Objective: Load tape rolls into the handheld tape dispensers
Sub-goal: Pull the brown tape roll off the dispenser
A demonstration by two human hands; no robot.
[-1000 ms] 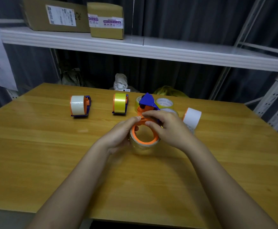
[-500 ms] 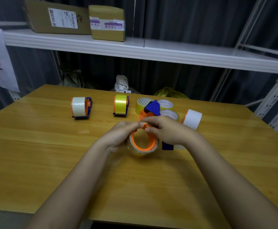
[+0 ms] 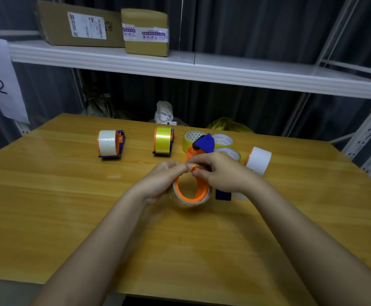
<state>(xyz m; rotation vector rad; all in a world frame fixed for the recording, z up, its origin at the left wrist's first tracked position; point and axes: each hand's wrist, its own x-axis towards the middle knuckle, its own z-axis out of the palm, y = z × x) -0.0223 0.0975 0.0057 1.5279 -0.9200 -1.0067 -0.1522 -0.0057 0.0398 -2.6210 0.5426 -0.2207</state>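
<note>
Orange-and-blue dispenser [image 3: 199, 151] with clear tape roll [image 3: 191, 196] is being held just above the table [image 3: 48, 195], mid-field; left hand [image 3: 164, 180] and right hand [image 3: 222, 173] are pinching at its top, apparently threading the tape end. Roll's opening is facing the wearer; blue head is pointing away.

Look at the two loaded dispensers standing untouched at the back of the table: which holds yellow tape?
The right-hand blue dispenser with the shiny yellow roll; the left dispenser carries a whitish roll instead.
</note>
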